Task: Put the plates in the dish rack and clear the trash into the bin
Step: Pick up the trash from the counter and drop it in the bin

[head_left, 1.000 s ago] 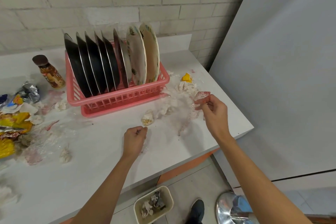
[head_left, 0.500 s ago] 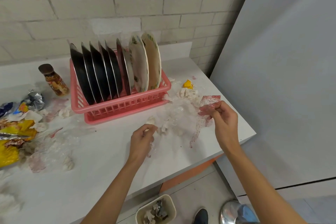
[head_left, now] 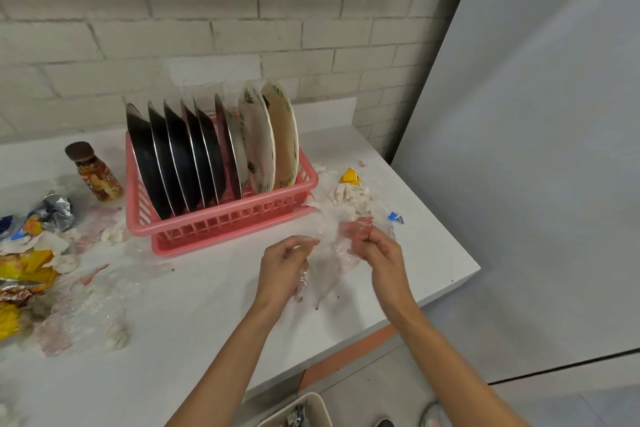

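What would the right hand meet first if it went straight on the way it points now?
Beyond the plastic film that the right hand pinches, probably the near right corner of the pink dish rack; the hand's height above the table is unclear.

Counter [head_left: 194, 340]: set against the wall [head_left: 242, 28].
Dish rack [head_left: 221, 225]: on the counter, toward the back.
Plates [head_left: 180, 163]: on edge in a row in the rack.
Bottle [head_left: 95, 172]: upright, just left of the rack.
Wrappers [head_left: 27, 270]: heaped at the counter's left end.
Tissue wads [head_left: 349, 198]: right of the rack.
Plastic film [head_left: 329, 263]: before the rack's right corner, pinched between left hand [head_left: 282, 267] and right hand [head_left: 379, 250].
Bin [head_left: 317, 400]: on the floor, below the counter's front edge.
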`<state>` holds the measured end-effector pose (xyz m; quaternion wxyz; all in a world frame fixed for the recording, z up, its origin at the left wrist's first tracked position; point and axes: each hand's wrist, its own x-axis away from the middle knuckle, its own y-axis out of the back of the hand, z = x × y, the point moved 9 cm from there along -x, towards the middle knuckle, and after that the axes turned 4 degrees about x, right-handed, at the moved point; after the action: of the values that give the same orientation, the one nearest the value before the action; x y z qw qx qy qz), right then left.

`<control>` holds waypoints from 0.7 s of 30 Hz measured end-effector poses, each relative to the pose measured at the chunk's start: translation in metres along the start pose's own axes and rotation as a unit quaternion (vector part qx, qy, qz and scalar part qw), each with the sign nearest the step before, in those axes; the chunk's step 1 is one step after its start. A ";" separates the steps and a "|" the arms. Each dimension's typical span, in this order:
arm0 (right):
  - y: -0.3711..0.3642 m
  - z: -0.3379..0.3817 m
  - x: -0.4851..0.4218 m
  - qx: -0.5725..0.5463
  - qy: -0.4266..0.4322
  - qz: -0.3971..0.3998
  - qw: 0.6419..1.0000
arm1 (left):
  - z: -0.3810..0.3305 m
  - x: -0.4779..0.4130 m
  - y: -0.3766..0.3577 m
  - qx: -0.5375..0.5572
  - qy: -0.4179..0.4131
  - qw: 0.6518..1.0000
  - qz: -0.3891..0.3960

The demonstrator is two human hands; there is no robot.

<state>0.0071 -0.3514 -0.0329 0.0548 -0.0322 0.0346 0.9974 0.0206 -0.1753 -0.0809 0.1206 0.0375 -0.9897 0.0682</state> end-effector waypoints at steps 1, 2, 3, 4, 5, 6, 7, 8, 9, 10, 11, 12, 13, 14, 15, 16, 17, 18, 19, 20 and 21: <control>-0.007 -0.004 0.001 0.004 -0.007 0.009 1.000 | -0.001 0.001 -0.002 -0.007 -0.002 1.000 -0.002; -0.015 -0.008 0.003 0.005 -0.015 0.024 1.000 | -0.004 0.003 -0.005 -0.011 -0.007 1.000 -0.001; -0.023 -0.012 0.004 0.008 -0.025 0.037 0.999 | -0.007 0.006 -0.009 -0.013 -0.017 1.000 0.002; -0.031 -0.015 0.006 0.004 -0.035 0.052 0.998 | -0.010 0.010 -0.013 -0.015 -0.029 0.999 0.004; -0.038 -0.018 0.008 0.001 -0.044 0.063 0.997 | -0.013 0.014 -0.016 -0.028 -0.045 0.999 0.001; -0.043 -0.018 0.008 -0.002 -0.050 0.070 0.996 | -0.015 0.018 -0.018 -0.048 -0.058 0.997 -0.004; -0.046 -0.018 0.008 0.000 -0.053 0.069 0.996 | -0.014 0.021 -0.020 -0.074 -0.069 0.995 -0.005; -0.047 -0.019 0.007 0.004 -0.054 0.059 0.997 | -0.012 0.023 -0.023 -0.096 -0.076 0.992 -0.004; -0.046 -0.017 0.006 0.017 -0.052 0.044 0.998 | -0.009 0.024 -0.025 -0.113 -0.078 0.991 0.003; -0.045 -0.017 0.003 0.034 -0.050 0.027 0.998 | -0.006 0.025 -0.028 -0.123 -0.077 0.989 0.016; -0.044 -0.016 0.001 0.046 -0.047 0.017 0.998 | -0.005 0.026 -0.031 -0.132 -0.075 0.988 0.030; -0.044 -0.014 0.000 0.056 -0.046 0.014 0.997 | -0.005 0.028 -0.034 -0.136 -0.076 0.987 0.047; -0.045 -0.014 -0.001 0.059 -0.049 0.019 0.997 | -0.007 0.030 -0.035 -0.139 -0.079 0.985 0.061; -0.046 -0.012 -0.001 0.058 -0.048 0.025 0.997 | -0.009 0.032 -0.037 -0.136 -0.084 0.984 0.074; -0.046 -0.009 -0.002 0.055 -0.041 0.026 0.997 | -0.012 0.034 -0.037 -0.137 -0.093 0.982 0.087; -0.044 -0.005 -0.005 0.055 -0.029 0.020 0.998 | -0.013 0.036 -0.039 -0.139 -0.102 0.980 0.102; -0.040 -0.002 -0.008 0.055 -0.018 0.011 0.998 | -0.013 0.038 -0.040 -0.151 -0.112 0.976 0.114; -0.037 0.000 -0.012 0.052 -0.012 0.002 0.999 | -0.010 0.039 -0.041 -0.171 -0.116 0.971 0.120; -0.034 0.001 -0.014 0.043 -0.010 -0.004 0.999 | -0.010 0.041 -0.041 -0.196 -0.122 0.966 0.119; -0.031 0.002 -0.017 0.038 -0.009 -0.011 0.999 | -0.010 0.042 -0.040 -0.209 -0.129 0.963 0.111; -0.028 0.002 -0.018 0.036 -0.008 -0.020 0.999 | -0.014 0.044 -0.038 -0.204 -0.138 0.964 0.100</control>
<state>0.0275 -0.3255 -0.0312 0.0758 -0.0228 0.0698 0.9944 -0.0149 -0.2130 -0.0520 -0.0197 -0.0775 -0.9884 -0.1293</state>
